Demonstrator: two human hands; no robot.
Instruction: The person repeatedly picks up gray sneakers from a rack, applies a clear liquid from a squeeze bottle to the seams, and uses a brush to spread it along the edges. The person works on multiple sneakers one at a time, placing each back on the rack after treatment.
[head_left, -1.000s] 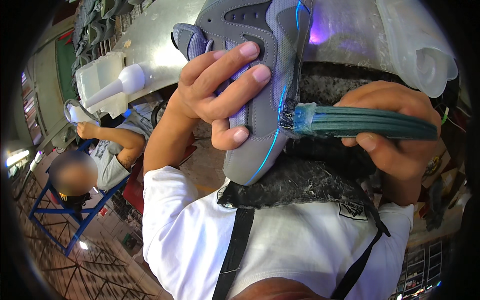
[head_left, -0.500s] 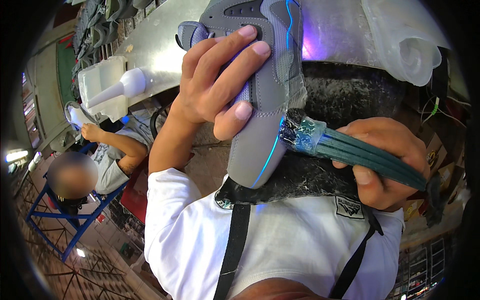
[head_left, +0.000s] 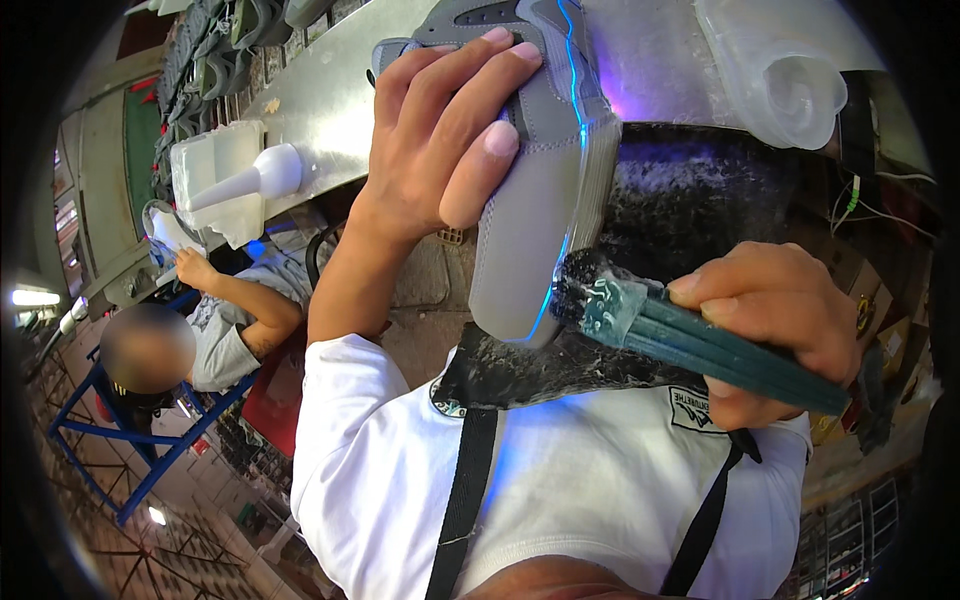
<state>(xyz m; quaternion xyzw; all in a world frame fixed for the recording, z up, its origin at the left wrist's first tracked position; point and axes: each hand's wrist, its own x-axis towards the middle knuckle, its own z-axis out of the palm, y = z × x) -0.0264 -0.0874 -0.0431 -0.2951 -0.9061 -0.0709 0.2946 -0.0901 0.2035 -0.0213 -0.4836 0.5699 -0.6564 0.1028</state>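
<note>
A grey shoe upper point(head_left: 532, 230) hangs toward me, its far part over the metal bench. My left hand point(head_left: 447, 130) is closed round its left side, with the fingers across the top. In my right hand point(head_left: 775, 310) is a flat, dark green brush point(head_left: 690, 340), gripped by its handle. The brush's dark, wet-looking bristles touch the shoe's right edge near its close end. A thin blue line of light runs along that same edge. Whatever lies under my left palm is hidden.
On the metal bench point(head_left: 335, 120) stand a translucent tub point(head_left: 215, 160) with a white nozzle bottle point(head_left: 262, 172) and a clear plastic container point(head_left: 800, 100). A black apron point(head_left: 590, 365) covers my lap. Another person point(head_left: 235, 310) sits at the left; more grey shoes hang behind the bench.
The brush has moved down along the shoe's right edge, toward its close end. The shoe has turned slightly, showing more of its right side wall. My right hand has shifted down a little.
</note>
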